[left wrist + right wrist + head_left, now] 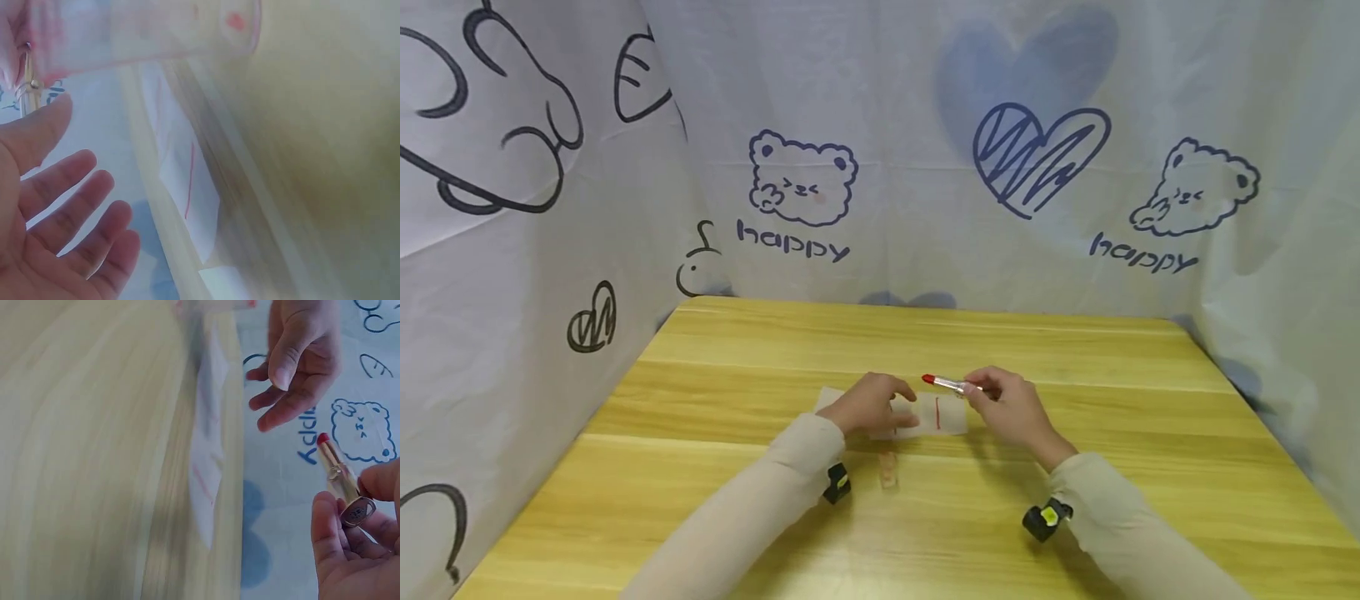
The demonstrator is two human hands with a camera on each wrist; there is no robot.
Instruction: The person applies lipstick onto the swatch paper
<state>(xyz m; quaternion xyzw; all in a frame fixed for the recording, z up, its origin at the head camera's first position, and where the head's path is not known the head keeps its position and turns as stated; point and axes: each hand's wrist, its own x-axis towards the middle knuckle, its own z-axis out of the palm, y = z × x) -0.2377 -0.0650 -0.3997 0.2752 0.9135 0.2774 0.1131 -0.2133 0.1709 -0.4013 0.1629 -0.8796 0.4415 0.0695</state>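
Note:
My right hand pinches a lipstick by its base, the red tip pointing left. In the right wrist view the lipstick has its red bullet wound out of a shiny tube. My left hand hovers over white paper, fingers spread and slightly bent, nothing between them. Red strokes mark the paper, seen also in the left wrist view as white paper. Closer to me is a clear rectangular piece with red smudges; part of the paper is hidden under my left hand.
The wooden table reaches back to a white cloth with drawn hearts and bears. Another cloth hangs along the left side. A black camera sits at my left wrist, another black camera at my right.

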